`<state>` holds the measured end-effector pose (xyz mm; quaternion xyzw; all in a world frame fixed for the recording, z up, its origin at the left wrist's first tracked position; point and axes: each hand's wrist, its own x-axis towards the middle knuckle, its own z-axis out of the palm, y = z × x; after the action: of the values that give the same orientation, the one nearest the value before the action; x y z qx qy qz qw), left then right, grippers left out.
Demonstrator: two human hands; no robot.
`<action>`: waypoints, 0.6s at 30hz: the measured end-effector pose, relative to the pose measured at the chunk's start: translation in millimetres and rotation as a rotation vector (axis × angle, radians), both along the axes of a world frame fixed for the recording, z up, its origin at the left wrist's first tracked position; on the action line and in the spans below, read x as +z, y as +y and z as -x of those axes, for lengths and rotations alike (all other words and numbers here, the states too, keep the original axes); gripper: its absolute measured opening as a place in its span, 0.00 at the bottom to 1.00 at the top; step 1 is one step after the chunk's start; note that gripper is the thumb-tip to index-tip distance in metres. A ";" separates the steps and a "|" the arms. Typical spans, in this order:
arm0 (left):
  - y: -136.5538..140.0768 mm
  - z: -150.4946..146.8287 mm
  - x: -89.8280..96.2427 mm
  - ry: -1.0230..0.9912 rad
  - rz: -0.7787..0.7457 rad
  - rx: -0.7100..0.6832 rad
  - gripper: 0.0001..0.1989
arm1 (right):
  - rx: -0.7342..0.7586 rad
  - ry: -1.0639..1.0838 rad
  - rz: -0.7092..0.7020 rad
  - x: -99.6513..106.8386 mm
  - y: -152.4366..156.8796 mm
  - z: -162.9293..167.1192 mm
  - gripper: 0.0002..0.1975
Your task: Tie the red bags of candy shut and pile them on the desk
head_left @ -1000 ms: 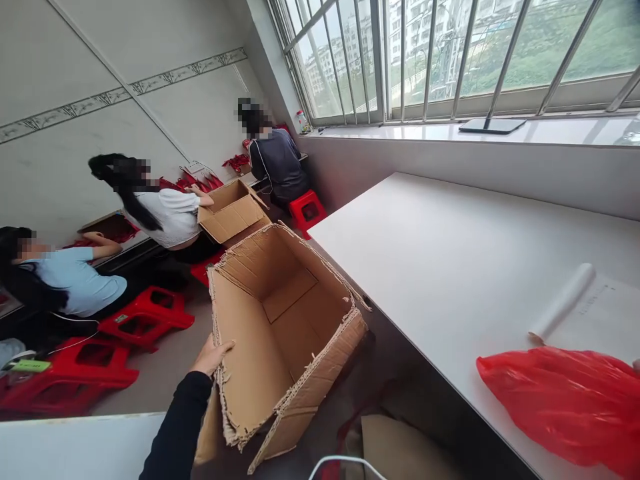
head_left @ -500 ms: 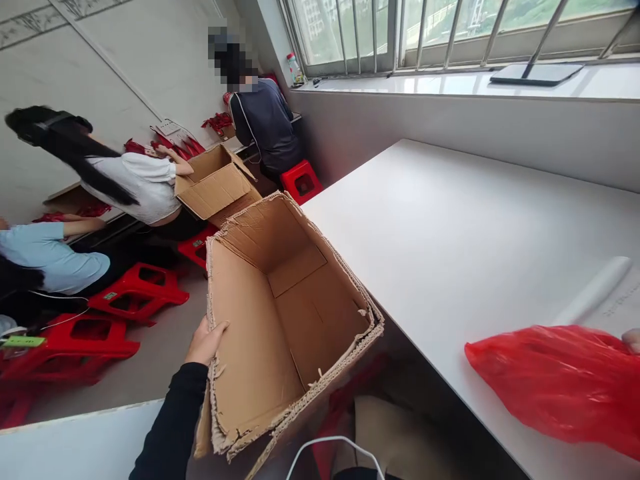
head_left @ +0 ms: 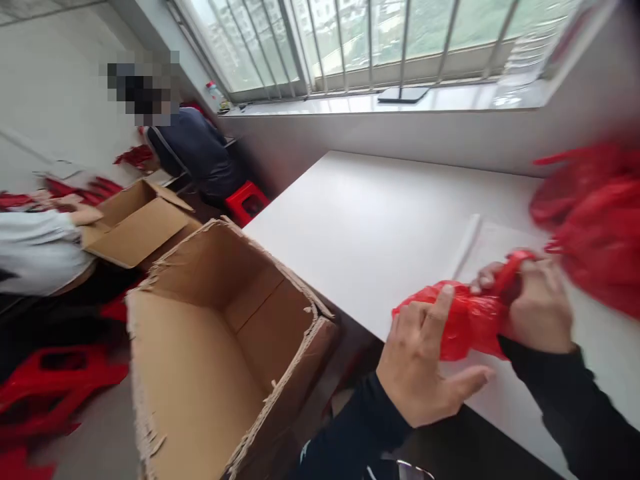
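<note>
A red plastic bag (head_left: 456, 330) lies near the edge of the white table. My left hand (head_left: 423, 363) is against its near side, fingers and thumb stretched apart, not wrapped round it. The gathered upper part of the bag is in my right hand (head_left: 540, 303), whose fingers are closed. What the bag contains cannot be made out. To the left of my hands stands a cardboard box (head_left: 190, 360) with its top facing up and torn, ragged rims; neither hand touches it.
More red bags (head_left: 605, 227) are at the right on the white table (head_left: 345, 220), with a rolled white sheet (head_left: 467, 243) nearby. Two people sit or stand at left near another cardboard box (head_left: 140, 237) and red stools (head_left: 65, 373). A barred window is behind the table.
My left hand has let go of the cardboard box and moved right to the red bag. My right hand now grips the bag's gathered part. The view has turned right.
</note>
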<state>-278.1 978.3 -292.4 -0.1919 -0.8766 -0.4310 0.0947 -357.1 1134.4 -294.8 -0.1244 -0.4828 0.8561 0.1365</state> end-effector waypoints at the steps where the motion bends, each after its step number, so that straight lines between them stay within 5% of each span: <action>1: 9.8 11.5 -4.4 0.044 0.014 -0.028 0.43 | 0.024 0.017 -0.009 0.8 2.1 -0.4 0.08; 4: 22.3 36.8 -6.1 0.090 -0.018 -0.098 0.25 | 0.052 0.054 -0.023 2.3 9.9 1.3 0.10; 11: 22.6 42.6 -5.3 0.077 0.029 -0.223 0.37 | 0.095 0.061 0.096 1.9 21.6 -1.3 0.12; 18: 17.0 37.8 -29.1 0.035 -0.092 -0.039 0.18 | 0.118 0.033 0.118 -4.4 36.0 -5.5 0.13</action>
<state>-316.0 995.3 -321.6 -0.2117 -0.8501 -0.4693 0.1105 -351.6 1170.4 -299.2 -0.0896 -0.4358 0.8914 0.0862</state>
